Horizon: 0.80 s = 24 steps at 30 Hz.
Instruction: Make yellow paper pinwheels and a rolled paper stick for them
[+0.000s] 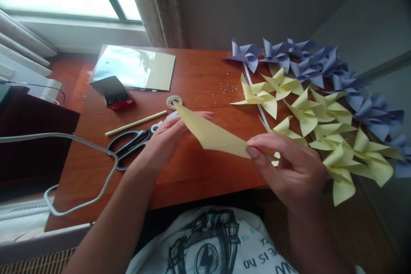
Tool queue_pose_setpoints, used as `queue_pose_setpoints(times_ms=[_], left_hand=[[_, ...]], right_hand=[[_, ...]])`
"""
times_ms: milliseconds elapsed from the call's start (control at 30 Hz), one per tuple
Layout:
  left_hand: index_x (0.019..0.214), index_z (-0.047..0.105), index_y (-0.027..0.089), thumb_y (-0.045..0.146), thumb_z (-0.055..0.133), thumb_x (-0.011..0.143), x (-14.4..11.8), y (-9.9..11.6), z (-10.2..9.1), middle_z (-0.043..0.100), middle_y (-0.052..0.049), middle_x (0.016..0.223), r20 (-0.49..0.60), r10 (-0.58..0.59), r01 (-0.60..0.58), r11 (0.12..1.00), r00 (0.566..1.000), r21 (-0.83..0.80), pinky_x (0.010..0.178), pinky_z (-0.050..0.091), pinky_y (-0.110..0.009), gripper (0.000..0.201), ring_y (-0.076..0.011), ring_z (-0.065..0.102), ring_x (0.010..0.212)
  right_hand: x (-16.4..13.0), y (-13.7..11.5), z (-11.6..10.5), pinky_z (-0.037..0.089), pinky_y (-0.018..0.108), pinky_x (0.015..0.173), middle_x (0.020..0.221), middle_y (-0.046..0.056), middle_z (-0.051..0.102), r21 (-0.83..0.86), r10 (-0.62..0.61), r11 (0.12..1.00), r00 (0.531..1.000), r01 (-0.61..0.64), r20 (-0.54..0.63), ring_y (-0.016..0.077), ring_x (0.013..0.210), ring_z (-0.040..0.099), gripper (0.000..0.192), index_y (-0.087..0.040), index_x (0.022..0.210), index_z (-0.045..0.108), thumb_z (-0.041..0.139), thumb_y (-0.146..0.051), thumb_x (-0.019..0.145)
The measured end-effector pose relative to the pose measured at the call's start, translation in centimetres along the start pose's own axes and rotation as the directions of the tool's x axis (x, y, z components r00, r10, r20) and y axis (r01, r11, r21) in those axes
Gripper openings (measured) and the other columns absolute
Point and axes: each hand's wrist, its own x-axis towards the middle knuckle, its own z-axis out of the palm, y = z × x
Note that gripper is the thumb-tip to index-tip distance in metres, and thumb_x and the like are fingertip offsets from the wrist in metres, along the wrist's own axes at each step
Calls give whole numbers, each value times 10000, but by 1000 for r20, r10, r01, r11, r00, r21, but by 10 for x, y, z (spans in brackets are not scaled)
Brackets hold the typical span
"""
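Observation:
A pale yellow piece of paper (213, 134) is tilted above the table, one corner pointing up and left. My right hand (289, 167) pinches its right end between thumb and fingers. Behind its left part lies my left hand (167, 137), flat with fingers stretched out; whether it touches the paper I cannot tell. Black-handled scissors (127, 137) rest beside my left wrist, their blades partly hidden by that hand. Just past the left hand are a tape roll (170, 102) and a thin yellow paper stick (136, 123).
Several yellow pinwheels (303, 109) and blue-purple pinwheels (308, 66) crowd the right side of the wooden table (192, 180). Far left are yellow sheets in a glossy sleeve (160, 72) and an opened red box (120, 102). A white cable (96, 199) loops over the left edge. Tiny bits lie scattered.

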Motion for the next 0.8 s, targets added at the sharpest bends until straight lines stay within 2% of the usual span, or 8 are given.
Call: queue_pose_setpoints(times_ms=[133, 200, 300, 367, 500, 667, 733, 800], left_hand=[[1022, 767, 191, 839, 329, 852, -3, 0, 0, 768, -156, 993, 89, -34, 45, 991, 995, -124, 785, 582, -438, 799, -358, 702, 1054], [988, 769, 190, 905, 388, 769, -5, -4, 1, 771, -153, 924, 112, -13, 30, 988, 994, -151, 726, 586, -417, 839, -360, 718, 1006], [1024, 761, 201, 675, 746, 724, -7, -10, 6, 784, -115, 950, 130, -40, 58, 989, 991, -136, 745, 593, -381, 561, -329, 730, 982], [1005, 768, 192, 440, 851, 719, -6, -12, 10, 791, -94, 962, 107, -86, 95, 992, 991, -87, 781, 596, -367, 387, -302, 737, 964], [928, 784, 165, 296, 851, 737, -2, -14, 16, 798, -83, 951, -4, -109, 107, 983, 994, -147, 797, 600, -341, 241, -262, 748, 902], [996, 777, 190, 240, 822, 776, 4, -18, 19, 791, -65, 1041, -173, -57, -8, 936, 983, -352, 819, 586, -284, 230, -212, 745, 911], [1011, 771, 191, 239, 799, 804, 4, -20, 23, 789, -67, 1041, -152, -59, -6, 919, 987, -394, 791, 581, -265, 214, -203, 744, 897], [1025, 764, 182, 232, 791, 810, 3, -23, 27, 787, -74, 1026, -82, -80, 39, 911, 993, -410, 782, 577, -268, 223, -205, 741, 889]], right_hand=[[2, 4, 4, 591, 267, 718, 861, -33, 765, 121, 202, 971, 978, -207, 50, 148, 756, 711, 90, -292, 919, 747, 731, -215, 876], [2, 9, 11, 597, 273, 732, 871, -23, 767, 188, 273, 941, 960, -280, 60, 156, 774, 717, 51, -281, 914, 753, 732, -250, 879], [3, 14, 19, 604, 279, 746, 872, -12, 763, 269, 342, 899, 938, -344, 56, 161, 788, 717, 40, -264, 911, 754, 739, -276, 876], [4, 17, 22, 606, 281, 762, 876, -8, 759, 321, 381, 864, 920, -389, 89, 159, 799, 717, 51, -260, 920, 753, 741, -281, 875], [3, 28, 24, 603, 306, 835, 996, 15, 760, 502, 424, 749, 895, -433, 139, 183, 917, 721, 188, -278, 1018, 747, 780, -334, 841], [-1, 31, 51, 560, 455, 1001, 1263, 66, 711, 804, 405, 462, 896, -374, 184, 284, 1205, 652, 500, -306, 1226, 653, 716, -596, 825], [-4, 24, 69, 534, 468, 1049, 1310, 77, 695, 821, 374, 425, 900, -382, 225, 292, 1219, 651, 500, -283, 1236, 654, 773, -512, 808], [-6, 18, 85, 539, 438, 1047, 1224, 73, 742, 785, 421, 484, 889, -387, 178, 267, 1144, 696, 353, -249, 1161, 703, 764, -400, 848]])
